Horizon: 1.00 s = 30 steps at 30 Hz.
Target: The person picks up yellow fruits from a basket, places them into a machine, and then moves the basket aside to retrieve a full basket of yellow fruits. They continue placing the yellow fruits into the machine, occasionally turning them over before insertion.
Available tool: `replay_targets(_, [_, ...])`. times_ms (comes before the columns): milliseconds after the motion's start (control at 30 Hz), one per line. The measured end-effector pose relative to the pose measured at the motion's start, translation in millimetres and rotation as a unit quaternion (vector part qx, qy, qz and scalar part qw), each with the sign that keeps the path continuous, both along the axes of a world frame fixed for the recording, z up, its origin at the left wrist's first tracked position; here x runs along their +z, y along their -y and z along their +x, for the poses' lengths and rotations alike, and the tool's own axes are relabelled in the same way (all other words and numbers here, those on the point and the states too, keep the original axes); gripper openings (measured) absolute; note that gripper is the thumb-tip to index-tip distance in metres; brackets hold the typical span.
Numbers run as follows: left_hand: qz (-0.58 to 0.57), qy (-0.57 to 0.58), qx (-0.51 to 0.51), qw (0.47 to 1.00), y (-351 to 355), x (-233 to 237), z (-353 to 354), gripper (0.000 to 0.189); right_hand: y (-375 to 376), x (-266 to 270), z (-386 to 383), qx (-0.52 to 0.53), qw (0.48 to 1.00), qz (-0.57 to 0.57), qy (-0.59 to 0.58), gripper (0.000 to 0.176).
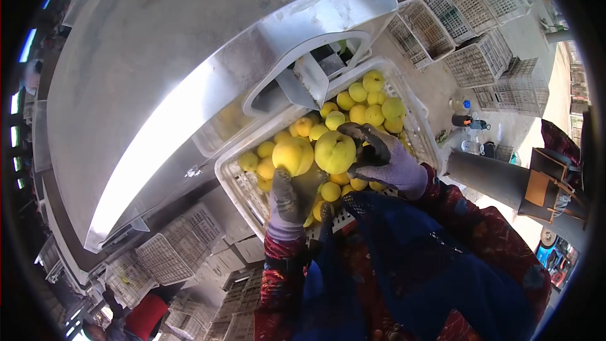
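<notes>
Both of my hands wear purple gloves with dark coated fingers. My left hand (287,205) is closed on a large yellow peach (293,156), with its thumb against the fruit's lower side. My right hand (386,159) grips a greenish-yellow peach (334,152) from the right, its fingers curled around the edge. The two fruits are side by side above a white plastic crate (243,205). Several smaller yellow-green peaches (374,115) lie in that crate, partly hidden by my hands and the held fruit.
A large metal table (145,44) with a shiny raised rim curves along the crate's far side; a chute-like opening (306,79) sits at its edge. Stacked crates (476,57) stand at the upper right, more crates (170,252) at the lower left. Bottles (467,121) are on the floor.
</notes>
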<state>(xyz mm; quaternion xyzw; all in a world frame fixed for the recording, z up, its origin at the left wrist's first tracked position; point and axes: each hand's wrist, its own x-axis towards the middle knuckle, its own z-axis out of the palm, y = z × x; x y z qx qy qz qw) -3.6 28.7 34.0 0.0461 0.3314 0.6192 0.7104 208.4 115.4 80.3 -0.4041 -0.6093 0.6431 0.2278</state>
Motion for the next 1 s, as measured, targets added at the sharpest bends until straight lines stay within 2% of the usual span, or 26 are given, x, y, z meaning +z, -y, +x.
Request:
replay_targets(100, [0.052,-0.042,-0.037,0.997,-5.1,-6.2,0.9,0.075,3.3,4.7,-4.2,-0.058,0.998,-0.010,0.002,0.083])
replay_targets(200, [0.048,-0.031,-0.023,0.998,-10.7,2.6,4.9,0.070,2.3,1.8,-14.6,-0.040,0.990,0.138,0.004,0.075])
replay_targets(300, [0.046,-0.047,0.020,0.998,-16.2,-4.9,-1.3,0.067,-6.6,-9.4,-34.1,-0.165,0.971,0.172,0.001,0.076])
replay_targets(400, [0.052,-0.056,0.037,0.996,-14.1,-2.9,-18.2,0.066,-50.9,-16.9,-64.2,-0.184,0.935,0.279,0.122,0.080])
replay_targets(467, [0.079,-0.048,0.046,0.995,-21.7,14.3,-18.5,0.065,-86.3,-43.9,-91.1,-0.153,0.884,0.364,0.251,0.080])
replay_targets(500, [0.067,-0.026,0.045,0.996,-24.1,21.3,-18.2,0.067,-98.9,-62.2,-105.8,-0.195,0.842,0.424,0.271,0.075])
replay_targets(633, [0.087,-0.032,0.027,0.995,-27.6,20.4,-19.7,0.065,-104.9,-25.5,-94.2,-0.189,0.899,0.352,0.179,0.074])
replay_targets(700, [0.094,-0.048,0.031,0.994,-30.7,18.2,-18.5,0.063,-79.1,4.0,-74.2,-0.169,0.962,0.213,0.019,0.073])
replay_targets(767, [0.100,-0.037,0.028,0.994,-42.3,17.5,-13.4,0.060,-55.3,14.7,-67.3,-0.105,0.966,0.234,-0.032,0.072])
replay_targets(833, [0.071,-0.021,0.001,0.997,-43.8,16.4,-11.5,0.056,-37.8,12.2,-63.9,0.000,0.914,0.405,0.028,0.071])
replay_targets(933, [0.038,-0.068,-0.014,0.997,-54.2,32.5,0.5,0.049,-29.4,-8.9,-72.6,-0.119,0.914,0.381,0.072,0.071])
replay_targets(967, [0.041,-0.068,-0.033,0.996,-53.5,20.8,-1.7,0.048,-32.0,-13.2,-76.2,-0.155,0.925,0.341,0.062,0.068])
replay_targets(1000, [0.031,-0.084,-0.028,0.996,-50.3,13.5,-4.0,0.050,-37.7,-18.9,-78.6,-0.170,0.918,0.350,0.077,0.068])
